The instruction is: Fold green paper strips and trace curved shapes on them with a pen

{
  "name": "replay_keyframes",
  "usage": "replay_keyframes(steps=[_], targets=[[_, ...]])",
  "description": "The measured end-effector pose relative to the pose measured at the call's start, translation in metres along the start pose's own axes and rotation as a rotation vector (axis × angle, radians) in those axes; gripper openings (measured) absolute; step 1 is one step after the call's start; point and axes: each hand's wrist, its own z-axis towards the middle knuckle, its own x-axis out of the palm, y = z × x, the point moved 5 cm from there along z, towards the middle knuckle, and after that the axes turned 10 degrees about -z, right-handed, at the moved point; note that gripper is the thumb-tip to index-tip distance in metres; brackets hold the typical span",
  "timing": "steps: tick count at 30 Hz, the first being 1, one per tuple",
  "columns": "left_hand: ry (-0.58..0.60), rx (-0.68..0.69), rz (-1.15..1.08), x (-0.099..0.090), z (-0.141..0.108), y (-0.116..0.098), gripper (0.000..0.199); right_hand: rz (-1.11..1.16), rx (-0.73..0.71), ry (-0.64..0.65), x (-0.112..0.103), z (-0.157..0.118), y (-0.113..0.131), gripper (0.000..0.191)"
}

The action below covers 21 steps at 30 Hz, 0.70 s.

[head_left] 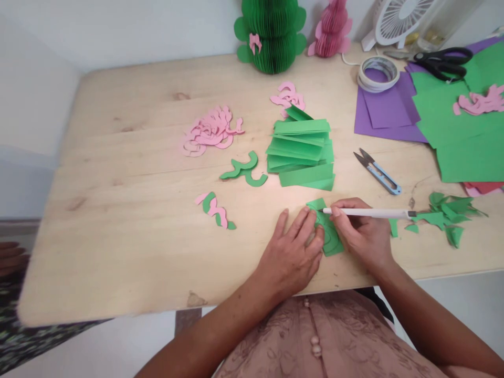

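Observation:
My right hand [364,233] is closed around a white pen [372,213], its tip touching the upper part of a small green paper piece [333,239]. Curved lines are drawn on that paper. My left hand [293,247] lies flat with its fingertips pressing on the paper's left side; what is under the fingers is hidden. Just behind the hands lies a loose stack of green paper strips [301,147]. Green wavy cutouts [248,169] and an interlaced pink and green cutout [216,210] are to the left of it.
Pink cutouts [212,131] are heaped farther back. Blue thread snips [378,172], a tape roll [378,74], black-handled scissors [444,58] and green sheets [464,152] lie right, with green scraps [444,212] nearer. A honeycomb paper decoration [273,31] and a fan [401,18] stand behind.

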Motion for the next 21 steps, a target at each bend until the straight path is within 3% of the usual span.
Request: replay_keyframes(steps=[21], targets=[[0.009, -0.004, -0.004, 0.001, -0.0001, -0.0001, 0.04, -0.037, 0.002, 0.01, -0.0045, 0.0017, 0.0046, 0.017]])
